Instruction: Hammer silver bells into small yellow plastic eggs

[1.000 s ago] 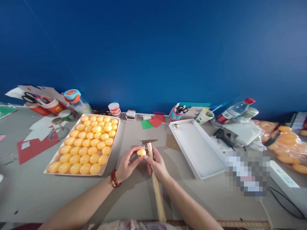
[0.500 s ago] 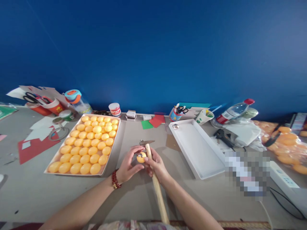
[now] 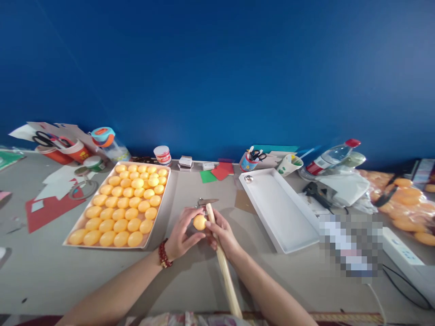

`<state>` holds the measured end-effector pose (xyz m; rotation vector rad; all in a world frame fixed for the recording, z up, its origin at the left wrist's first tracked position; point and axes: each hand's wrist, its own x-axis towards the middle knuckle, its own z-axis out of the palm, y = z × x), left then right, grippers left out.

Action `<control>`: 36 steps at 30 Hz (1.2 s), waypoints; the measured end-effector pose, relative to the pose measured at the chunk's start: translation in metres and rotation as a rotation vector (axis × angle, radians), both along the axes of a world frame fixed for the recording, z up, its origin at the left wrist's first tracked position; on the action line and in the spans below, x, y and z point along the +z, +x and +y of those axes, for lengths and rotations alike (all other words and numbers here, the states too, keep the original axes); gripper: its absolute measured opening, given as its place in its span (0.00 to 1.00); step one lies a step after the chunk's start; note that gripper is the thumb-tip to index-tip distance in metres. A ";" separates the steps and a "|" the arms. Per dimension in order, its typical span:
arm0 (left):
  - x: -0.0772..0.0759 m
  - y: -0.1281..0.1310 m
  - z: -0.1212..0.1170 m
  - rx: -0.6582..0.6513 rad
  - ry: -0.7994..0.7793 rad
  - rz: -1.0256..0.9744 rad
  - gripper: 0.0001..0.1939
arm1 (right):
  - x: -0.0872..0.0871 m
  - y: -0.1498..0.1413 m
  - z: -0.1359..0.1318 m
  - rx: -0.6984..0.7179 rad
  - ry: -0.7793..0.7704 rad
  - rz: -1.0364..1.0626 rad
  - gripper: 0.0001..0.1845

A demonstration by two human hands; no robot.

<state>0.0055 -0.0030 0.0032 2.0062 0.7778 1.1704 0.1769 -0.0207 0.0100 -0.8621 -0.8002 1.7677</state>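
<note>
Between my two hands sits an orange ball [image 3: 199, 222] that looks like a table tennis ball. My left hand [image 3: 183, 233], a red bead bracelet at its wrist, curves around the ball from the left, with forefinger above and thumb below. My right hand [image 3: 222, 233] is closed on a hammer's wooden handle [image 3: 224, 271], its thumb against the ball's right side. The metal hammer head [image 3: 208, 202] points away from me just above the fingertips. Small silver pieces show near the left fingertips, partly hidden. The hidden fingers behind the ball cannot be made out.
Left of my hands, a shallow box [image 3: 144, 242] holds several rows of orange balls. To the right lies a white tray [image 3: 285, 217] with a silver piece [image 3: 249, 179] in its far corner. Cups, bottles, a glue gun [image 3: 317, 194] and a power strip [image 3: 403, 249] stand around.
The ball has turned in my fingers: silver pieces lay across its front before, and now a plain orange side faces me. Both hands and the hammer stay almost in place.
</note>
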 end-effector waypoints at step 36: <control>0.004 0.002 -0.001 0.053 0.026 0.068 0.19 | -0.001 -0.002 -0.002 -0.001 0.023 -0.057 0.26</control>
